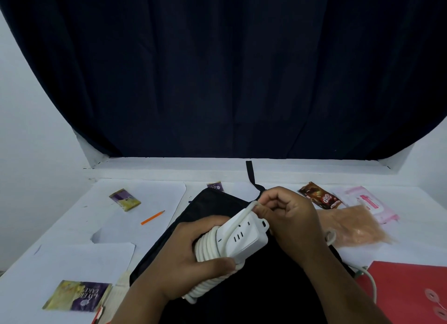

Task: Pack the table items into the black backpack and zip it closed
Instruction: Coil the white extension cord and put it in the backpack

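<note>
Left hand (191, 258) grips power strip (244, 236) | right hand (287, 217) apparently pinches cord (251, 206)

The white power strip (244, 236) is showing smooth, faintly glossy hard plastic, and its coiled cord (208, 248) is looking like matt rubbery plastic. The black backpack (217, 210) is lying as matt woven cloth. The layer cake packets (78, 296) and the brown snack wrapper (320, 195) are gleaming as glossy printed foil. The white sheets (79, 258) are looking like matt paper. The red folder (401, 292) is appearing as smooth matt card. The clear bag (355, 227) is shining as crinkled plastic film. The curtain (217, 70) is hanging as dark matt cloth.
</note>
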Action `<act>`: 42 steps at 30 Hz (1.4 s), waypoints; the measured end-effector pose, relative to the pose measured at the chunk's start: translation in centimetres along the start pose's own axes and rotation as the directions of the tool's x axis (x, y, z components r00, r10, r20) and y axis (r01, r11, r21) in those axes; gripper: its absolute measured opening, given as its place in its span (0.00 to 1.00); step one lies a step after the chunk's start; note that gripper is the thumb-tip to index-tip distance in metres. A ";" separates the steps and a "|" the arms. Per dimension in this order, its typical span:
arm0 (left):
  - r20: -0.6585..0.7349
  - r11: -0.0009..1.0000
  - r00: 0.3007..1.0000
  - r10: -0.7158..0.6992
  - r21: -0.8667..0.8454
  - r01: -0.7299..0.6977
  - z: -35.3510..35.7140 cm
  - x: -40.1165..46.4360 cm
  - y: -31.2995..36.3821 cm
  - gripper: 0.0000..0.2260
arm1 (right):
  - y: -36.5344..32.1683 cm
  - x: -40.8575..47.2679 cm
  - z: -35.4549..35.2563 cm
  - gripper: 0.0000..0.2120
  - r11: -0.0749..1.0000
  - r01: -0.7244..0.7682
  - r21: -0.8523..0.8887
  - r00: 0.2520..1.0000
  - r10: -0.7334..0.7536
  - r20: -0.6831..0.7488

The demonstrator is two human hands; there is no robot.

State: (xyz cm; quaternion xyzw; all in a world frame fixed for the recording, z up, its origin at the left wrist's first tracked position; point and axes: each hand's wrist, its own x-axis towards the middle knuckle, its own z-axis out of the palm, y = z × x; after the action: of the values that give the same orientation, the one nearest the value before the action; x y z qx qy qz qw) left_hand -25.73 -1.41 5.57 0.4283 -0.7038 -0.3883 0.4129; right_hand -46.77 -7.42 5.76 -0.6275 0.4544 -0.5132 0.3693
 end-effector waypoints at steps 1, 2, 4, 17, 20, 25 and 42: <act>0.017 1.000 1.000 -0.007 -0.005 0.007 0.0 0.0 0.1 0.23 | 0.0 0.0 0.0 0.05 1.000 0.000 0.001 1.000 0.000 0.002; 0.034 1.000 0.999 -0.007 -0.009 0.008 0.0 0.0 0.2 0.24 | 0.1 0.0 0.0 0.05 1.000 0.002 0.000 1.000 -0.002 0.016; 0.022 1.000 1.000 0.015 -0.015 -0.015 0.3 0.1 0.4 0.24 | 0.5 -0.2 0.2 0.05 1.000 0.004 -0.012 0.998 -0.004 0.063; -0.356 0.983 0.934 -0.013 -0.173 -0.053 1.4 0.5 -0.7 0.22 | 0.6 0.0 -1.6 0.04 0.960 0.027 -0.279 0.932 0.077 0.355; -0.448 0.981 0.891 -0.077 -0.194 -0.013 1.3 0.6 -1.1 0.22 | 0.7 0.4 -3.3 0.05 0.914 0.016 -0.405 0.924 0.141 0.355; -0.585 0.964 0.784 -0.208 -0.258 0.063 1.3 1.2 -1.7 0.23 | 0.4 0.6 -4.8 0.03 0.855 0.055 -0.516 0.920 0.158 0.360; -0.407 0.945 0.907 -0.109 0.240 0.221 0.9 0.7 -1.5 0.26 | -3.3 -1.3 -0.2 0.10 0.808 0.465 -0.362 0.847 -0.287 0.447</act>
State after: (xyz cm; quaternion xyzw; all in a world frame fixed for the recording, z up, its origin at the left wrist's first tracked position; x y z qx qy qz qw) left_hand -26.38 -2.42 4.03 0.6093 -0.6167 -0.2256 0.4446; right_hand -46.39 -5.13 8.51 -0.8602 0.3477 -0.3271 0.1792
